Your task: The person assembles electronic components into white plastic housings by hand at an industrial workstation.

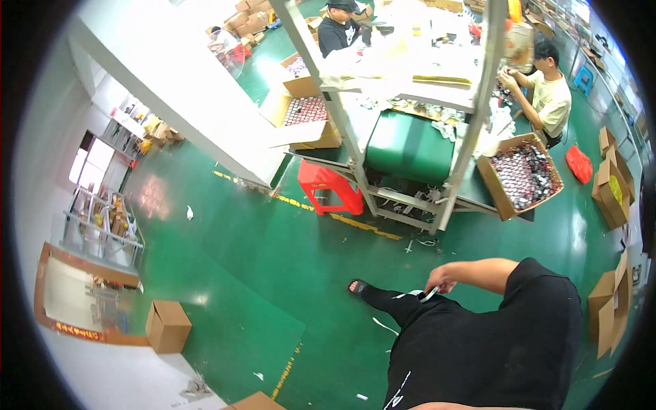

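Observation:
My right hand (443, 279) is beside my black trousers, its arm bent out from a black short sleeve. The fingers are closed around a thin white strip (429, 295), which lies against the dark cloth. Whether the strip is loose or part of the clothing, I cannot tell. Only a sliver of skin from my other arm (471, 406) shows at the lower edge, and my left hand is out of view. One foot in a dark sandal (358, 287) rests on the green floor.
Ahead stands a metal-framed workbench with a green conveyor belt (410, 147). Two people work there. Cartons of small parts (523, 174) flank it. A red stool (331, 188) stands below. Open cartons (609, 304) line the right; a closed carton (167, 326) sits at left.

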Available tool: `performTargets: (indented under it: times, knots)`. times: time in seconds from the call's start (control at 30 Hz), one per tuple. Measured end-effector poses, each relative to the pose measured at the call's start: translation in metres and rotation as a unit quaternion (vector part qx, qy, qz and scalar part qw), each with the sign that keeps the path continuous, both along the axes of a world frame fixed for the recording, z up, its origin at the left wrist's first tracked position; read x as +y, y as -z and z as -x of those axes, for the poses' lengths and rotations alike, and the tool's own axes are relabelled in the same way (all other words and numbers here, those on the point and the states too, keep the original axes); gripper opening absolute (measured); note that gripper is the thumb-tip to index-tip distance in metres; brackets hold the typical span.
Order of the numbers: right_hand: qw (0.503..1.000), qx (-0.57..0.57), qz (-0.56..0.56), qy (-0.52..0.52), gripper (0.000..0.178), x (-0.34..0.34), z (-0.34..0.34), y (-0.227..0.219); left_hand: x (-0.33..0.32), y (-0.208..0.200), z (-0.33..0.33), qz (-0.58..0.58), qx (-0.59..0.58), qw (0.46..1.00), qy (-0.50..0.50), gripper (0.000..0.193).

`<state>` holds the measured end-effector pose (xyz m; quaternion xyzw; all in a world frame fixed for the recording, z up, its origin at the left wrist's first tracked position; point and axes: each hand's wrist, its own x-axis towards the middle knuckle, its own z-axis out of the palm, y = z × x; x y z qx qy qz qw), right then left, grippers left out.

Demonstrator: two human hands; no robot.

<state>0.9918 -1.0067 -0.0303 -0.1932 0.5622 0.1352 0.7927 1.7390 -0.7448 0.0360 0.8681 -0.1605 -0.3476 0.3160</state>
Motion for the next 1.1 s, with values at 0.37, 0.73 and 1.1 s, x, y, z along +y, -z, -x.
performTargets:
  times: [0.37, 0.73, 1.1]
  knots:
    - [0.992, -0.04, -0.121, -0.024, 0.052, -0.347, -0.184, -0.007, -0.35, 0.035, -0.068, -0.217, 0.41, 0.768, 0.442, 0.093]
    - [0.975, 0.052, -0.149, 0.154, 0.06, -0.555, -0.298, 0.033, -0.787, 0.077, -0.167, -0.198, 0.24, 0.888, 0.337, 0.034]
    - [0.899, 0.1, 0.028, 0.424, 0.031, -0.79, -0.351, -0.018, -1.313, -0.001, -0.245, 0.003, 0.012, 0.971, 0.239, 0.026]
